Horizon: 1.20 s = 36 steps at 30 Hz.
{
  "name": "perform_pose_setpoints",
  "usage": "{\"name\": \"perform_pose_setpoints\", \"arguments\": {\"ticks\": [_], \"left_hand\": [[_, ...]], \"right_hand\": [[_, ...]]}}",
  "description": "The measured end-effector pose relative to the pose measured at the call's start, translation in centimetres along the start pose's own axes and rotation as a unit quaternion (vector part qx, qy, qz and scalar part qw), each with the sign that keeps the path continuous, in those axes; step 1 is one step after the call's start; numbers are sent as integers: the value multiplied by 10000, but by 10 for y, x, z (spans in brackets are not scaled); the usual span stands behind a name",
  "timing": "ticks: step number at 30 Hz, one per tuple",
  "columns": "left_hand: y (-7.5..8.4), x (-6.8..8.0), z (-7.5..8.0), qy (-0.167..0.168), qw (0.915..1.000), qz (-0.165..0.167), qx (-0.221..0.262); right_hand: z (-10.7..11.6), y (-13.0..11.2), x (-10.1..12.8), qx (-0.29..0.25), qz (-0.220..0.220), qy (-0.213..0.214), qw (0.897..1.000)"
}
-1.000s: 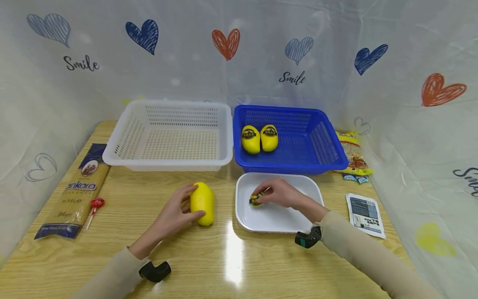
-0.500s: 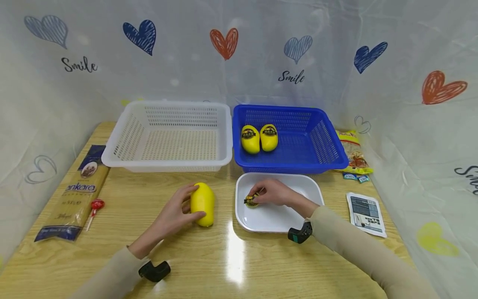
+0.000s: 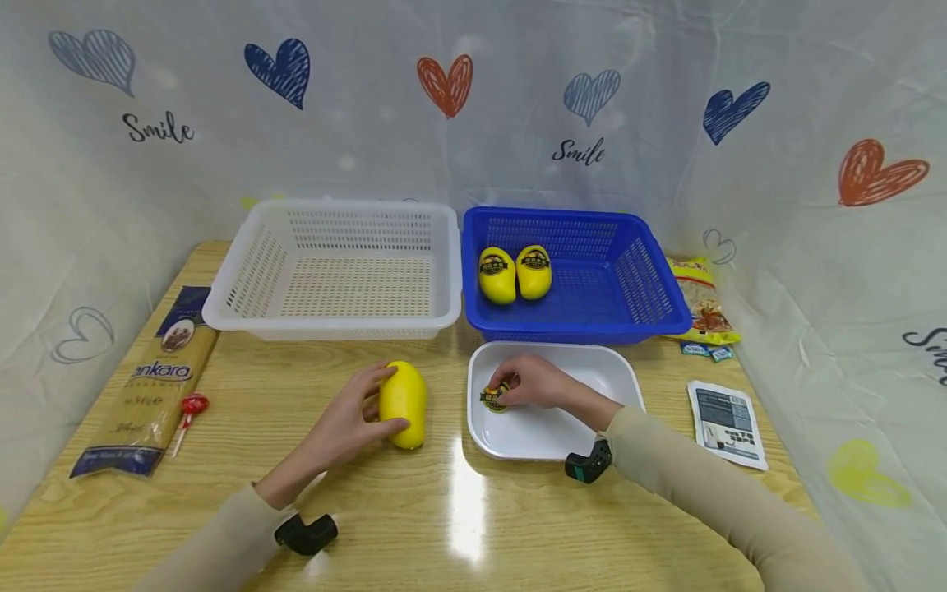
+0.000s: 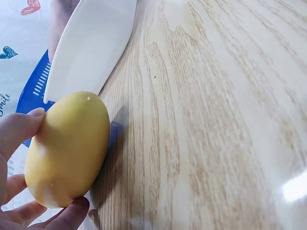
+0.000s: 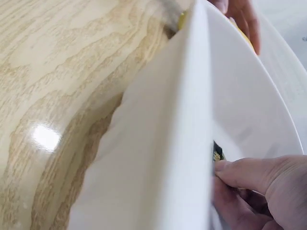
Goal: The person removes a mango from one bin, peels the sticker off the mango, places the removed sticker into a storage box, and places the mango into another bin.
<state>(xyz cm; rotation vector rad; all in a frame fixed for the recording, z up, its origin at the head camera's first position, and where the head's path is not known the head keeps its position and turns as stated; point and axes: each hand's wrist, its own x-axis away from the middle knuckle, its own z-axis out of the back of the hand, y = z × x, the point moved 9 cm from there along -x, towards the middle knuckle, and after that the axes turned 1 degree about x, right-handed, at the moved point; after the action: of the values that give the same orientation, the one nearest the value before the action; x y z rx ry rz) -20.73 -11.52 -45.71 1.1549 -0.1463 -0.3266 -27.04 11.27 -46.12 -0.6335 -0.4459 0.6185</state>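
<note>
My left hand [image 3: 353,418] grips a plain yellow mango [image 3: 403,404] from its left side, thumb at the near part and fingers at the far end; in the left wrist view the mango [image 4: 69,149] shows no label. Inside the white tray [image 3: 551,448], my right hand [image 3: 536,382] pinches a small black-and-gold label sticker [image 3: 493,400] by its right edge, low over the tray's floor. In the right wrist view the tray wall hides most of the sticker [image 5: 218,152], and the thumb lies at its edge. Two yellow mangoes [image 3: 497,284] bearing similar labels lie in the blue basket [image 3: 584,333].
A white basket [image 3: 333,325] stands beside the blue one at the back. To the left lie a spaghetti packet [image 3: 144,395] and a red lollipop [image 3: 194,404]. On the right are a yellow snack bag [image 3: 699,304], small blue sachets [image 3: 706,351] and a white pouch [image 3: 727,425].
My right hand has moved a little left in the tray with the sticker, which now shows more of its face. The left hand and its mango have hardly moved.
</note>
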Motion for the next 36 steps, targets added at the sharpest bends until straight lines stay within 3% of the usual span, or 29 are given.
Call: {"name": "perform_pose_setpoints", "arguments": {"ticks": [7, 15, 21, 27, 31, 36], "left_hand": [[5, 0, 1, 19, 10000, -66, -41], [5, 1, 1, 0, 10000, -67, -45], [1, 2, 2, 2, 10000, -28, -74], [3, 2, 0, 105, 9999, -130, 24], [4, 3, -3, 200, 9996, -112, 183], [1, 2, -8, 286, 9992, -65, 280]], "right_hand": [[0, -15, -1, 845, 188, 154, 9961], [1, -19, 4, 1410, 8, 270, 9896], [-3, -22, 5, 1156, 362, -15, 9926], [7, -27, 12, 890, 438, -434, 9941], [23, -47, 17, 544, 621, -450, 9956], [38, -81, 15, 197, 887, -146, 9958]]}}
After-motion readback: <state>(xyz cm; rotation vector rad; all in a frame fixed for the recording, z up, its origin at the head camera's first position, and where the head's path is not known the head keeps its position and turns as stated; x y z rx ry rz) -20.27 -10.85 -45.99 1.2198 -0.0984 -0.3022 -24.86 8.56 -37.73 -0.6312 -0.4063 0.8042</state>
